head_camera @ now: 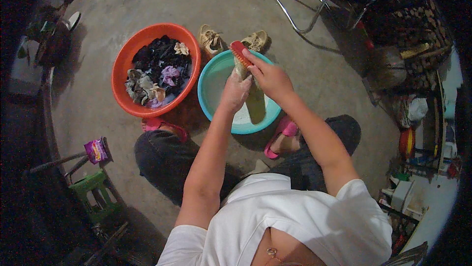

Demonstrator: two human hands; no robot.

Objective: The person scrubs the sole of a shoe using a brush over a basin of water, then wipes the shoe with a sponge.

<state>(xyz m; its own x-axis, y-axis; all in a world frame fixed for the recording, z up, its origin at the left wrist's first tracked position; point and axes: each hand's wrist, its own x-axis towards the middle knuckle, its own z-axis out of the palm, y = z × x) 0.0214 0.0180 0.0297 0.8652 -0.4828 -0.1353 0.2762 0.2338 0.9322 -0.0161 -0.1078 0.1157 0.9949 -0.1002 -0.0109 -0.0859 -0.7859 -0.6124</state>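
Over a turquoise basin (205, 106) of cloudy water, my left hand (236, 89) grips a wet, light-coloured cloth item (240, 70), perhaps a sock, close to its upper end. A long olive-green piece (256, 105) hangs below my hands into the basin; whether it belongs to the same item, I cannot tell. My right hand (272, 81) holds a red scrubbing brush (239, 53), its bristles facing down against the light item. Behind the basin stand a tan lace-up shoe (211, 40) and its similar mate (257, 40).
An orange-red basin (118, 78) with dark, grey and purple wet cloths stands left of the turquoise one. Farther out are a purple packet (96, 150), a green plastic stool (94, 192) and a metal-framed chair (291, 19). My feet in pink slippers (290, 129) flank the turquoise basin.
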